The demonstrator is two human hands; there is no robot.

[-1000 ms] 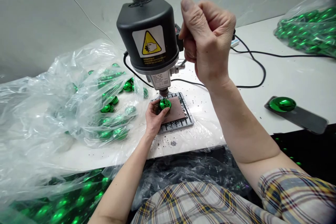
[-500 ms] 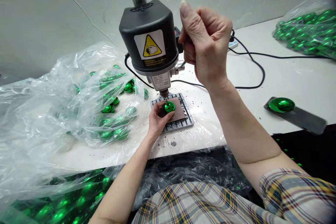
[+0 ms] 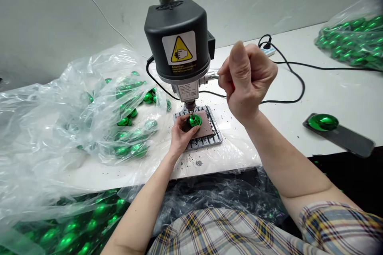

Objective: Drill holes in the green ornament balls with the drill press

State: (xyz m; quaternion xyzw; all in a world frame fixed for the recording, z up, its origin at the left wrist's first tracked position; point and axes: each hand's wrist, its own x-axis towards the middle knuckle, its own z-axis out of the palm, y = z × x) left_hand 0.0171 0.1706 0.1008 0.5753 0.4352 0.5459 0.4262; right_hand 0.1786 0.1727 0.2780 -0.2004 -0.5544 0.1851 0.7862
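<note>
My left hand (image 3: 180,137) pinches a shiny green Christmas ball (image 3: 196,120) between thumb and fingers. The ball rests on a brownish square board (image 3: 206,126) over the slotted metal base (image 3: 214,139) of a small drill press. Right above the ball is the drill chuck (image 3: 190,106), its bit reaching down to the ball's top; whether it has gone in is unclear. My right hand (image 3: 248,81) is closed in a fist at the end of the press's feed lever (image 3: 213,75), right of the black motor housing (image 3: 178,24). The grip end is hidden by the fingers.
Clear plastic bags (image 3: 74,87) with green balls spread over the table's left side. Another filled bag (image 3: 353,42) sits at the back right. A phone (image 3: 354,139) bears a green ornament half (image 3: 323,122). A black cable (image 3: 302,81) loops behind my right hand. Dark shavings surround the base.
My right fist has come down with the lever, and the chuck has lowered toward the ball. Earlier, my left hand slid the ball slightly right, under the bit.
</note>
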